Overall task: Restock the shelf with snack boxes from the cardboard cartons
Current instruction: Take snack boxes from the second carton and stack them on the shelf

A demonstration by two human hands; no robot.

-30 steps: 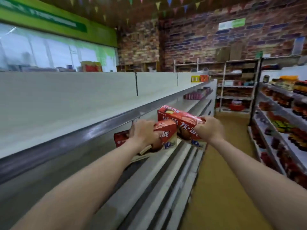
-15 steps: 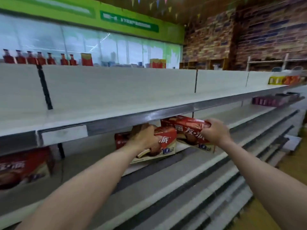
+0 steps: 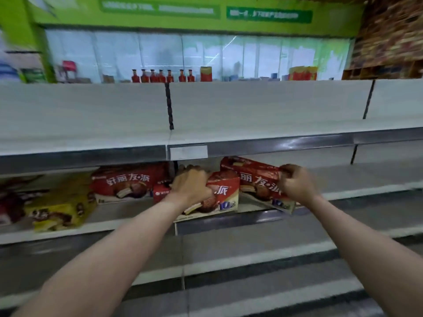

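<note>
My left hand [image 3: 191,185] grips a red snack box [image 3: 223,193] from above, and the box stands on the second shelf [image 3: 263,217] under the top board. To its right my right hand [image 3: 296,185] holds a second red snack box [image 3: 256,179] by its right end; that box is tilted, its left end raised behind the first box. Another red box of the same kind [image 3: 128,183] stands on the shelf to the left, with a yellow snack box [image 3: 60,204] beside it.
The top shelf [image 3: 251,124] is a bare white board with a metal front rail and a blank price tag [image 3: 188,152]. Lower shelf boards [image 3: 251,264] step out towards me. Red bottles [image 3: 161,76] stand behind the shelf unit.
The view has swung left and now faces the shelf. Both hands have carried their boxes further in under the top board, and more boxes have come into sight on the left.
</note>
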